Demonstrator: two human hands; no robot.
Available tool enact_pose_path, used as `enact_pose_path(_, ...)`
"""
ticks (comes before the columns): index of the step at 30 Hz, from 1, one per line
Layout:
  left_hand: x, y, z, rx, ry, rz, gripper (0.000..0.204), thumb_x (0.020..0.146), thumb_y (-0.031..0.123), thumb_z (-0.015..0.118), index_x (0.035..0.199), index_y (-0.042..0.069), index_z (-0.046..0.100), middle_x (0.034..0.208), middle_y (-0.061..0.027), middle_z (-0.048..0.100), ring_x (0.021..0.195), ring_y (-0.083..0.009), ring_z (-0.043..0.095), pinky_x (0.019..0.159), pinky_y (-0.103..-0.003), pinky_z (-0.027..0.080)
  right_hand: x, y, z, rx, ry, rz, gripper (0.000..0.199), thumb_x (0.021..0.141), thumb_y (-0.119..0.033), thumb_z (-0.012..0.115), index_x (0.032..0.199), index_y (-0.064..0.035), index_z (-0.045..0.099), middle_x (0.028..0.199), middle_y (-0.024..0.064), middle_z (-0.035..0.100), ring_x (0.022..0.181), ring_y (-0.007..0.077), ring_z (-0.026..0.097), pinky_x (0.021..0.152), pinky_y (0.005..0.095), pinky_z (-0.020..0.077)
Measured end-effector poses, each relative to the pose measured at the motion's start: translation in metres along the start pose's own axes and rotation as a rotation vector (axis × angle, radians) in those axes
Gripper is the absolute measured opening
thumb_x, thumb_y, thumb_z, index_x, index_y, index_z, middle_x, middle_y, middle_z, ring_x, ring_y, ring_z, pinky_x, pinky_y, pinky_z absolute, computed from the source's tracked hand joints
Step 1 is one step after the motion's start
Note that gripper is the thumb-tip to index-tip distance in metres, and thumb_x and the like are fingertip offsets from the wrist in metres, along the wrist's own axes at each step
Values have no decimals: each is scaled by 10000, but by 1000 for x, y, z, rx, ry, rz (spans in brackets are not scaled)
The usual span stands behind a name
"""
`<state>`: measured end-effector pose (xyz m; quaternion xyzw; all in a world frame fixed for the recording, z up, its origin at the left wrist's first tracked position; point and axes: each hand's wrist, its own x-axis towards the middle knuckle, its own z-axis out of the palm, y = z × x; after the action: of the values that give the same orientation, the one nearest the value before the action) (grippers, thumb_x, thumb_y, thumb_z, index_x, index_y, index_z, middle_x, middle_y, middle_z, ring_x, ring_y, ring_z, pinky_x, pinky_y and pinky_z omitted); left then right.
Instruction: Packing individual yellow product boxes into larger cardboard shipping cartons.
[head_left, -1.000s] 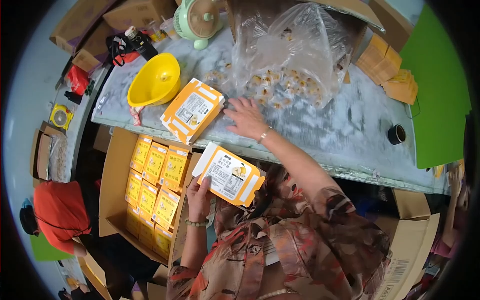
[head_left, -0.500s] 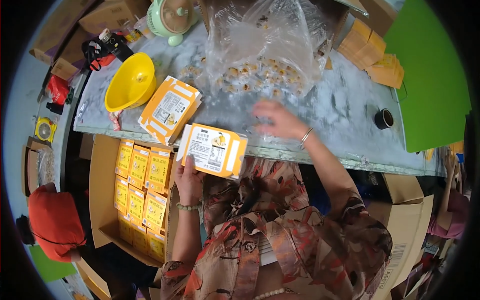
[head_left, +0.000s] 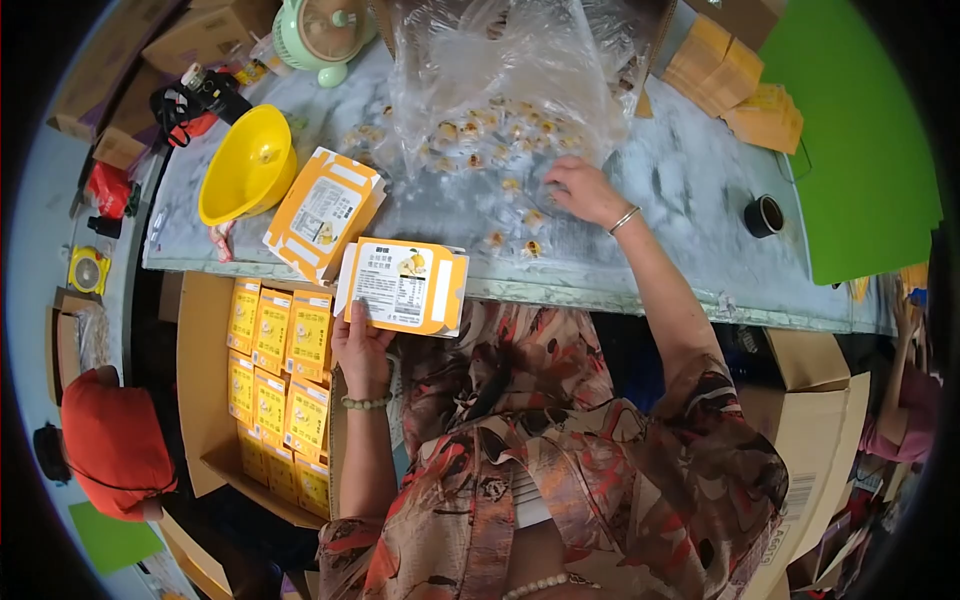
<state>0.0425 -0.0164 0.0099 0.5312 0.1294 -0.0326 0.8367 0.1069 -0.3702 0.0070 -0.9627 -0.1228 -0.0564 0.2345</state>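
Note:
My left hand [head_left: 362,345] holds an open orange and white carton [head_left: 405,286] by its lower left corner, level with the table's front edge. My right hand [head_left: 583,190] rests palm down on the grey table [head_left: 690,200], over small wrapped sweets [head_left: 512,185] that spill from a large clear plastic bag [head_left: 505,70]. I cannot tell if its fingers grip any sweet. A second carton of the same kind [head_left: 322,212] lies on the table to the left.
A yellow funnel [head_left: 248,165] sits at the table's left. A cardboard box [head_left: 200,400] below holds several orange cartons [head_left: 280,370]. A green fan [head_left: 325,30], flat orange packs [head_left: 735,85], a tape roll [head_left: 764,214], a green board [head_left: 860,140] and a red stool [head_left: 112,440] surround the work area.
My right hand moved right, from beside the lying carton to the loose sweets at the bag. The carton in my left hand rose toward the table edge.

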Motion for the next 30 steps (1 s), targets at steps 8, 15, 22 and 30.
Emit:
enact_pose_path(8,1,-2,5,14,-3,37,179,820,171,451,914,23,485,822,-73,562,715,-170,579,588,-324,515,-35,-7,-8,-247,144,-4,186,668,-189,578,813,-71,577,909,73,506,893,228,454,753,318,372)
enact_pose_path(15,0,-8,14,31,26,82,167,818,167,456,910,30,484,817,-73,561,699,-166,579,569,-322,516,-52,-10,-8,-16,345,78,225,673,-114,566,885,-39,555,918,113,513,858,277,480,738,325,398)
enact_pose_path(22,-2,-10,25,64,82,99,170,819,184,457,903,39,483,793,-51,554,680,-136,569,549,-287,512,-39,-27,11,72,94,55,285,681,-107,547,948,-12,515,926,141,505,847,290,489,736,321,409)
enact_pose_path(30,1,-15,33,66,114,96,157,824,188,449,884,46,478,771,-46,549,647,-128,565,556,-291,514,-46,-25,4,109,-28,131,726,556,-303,666,1167,-69,352,1118,171,367,936,310,456,792,341,393)
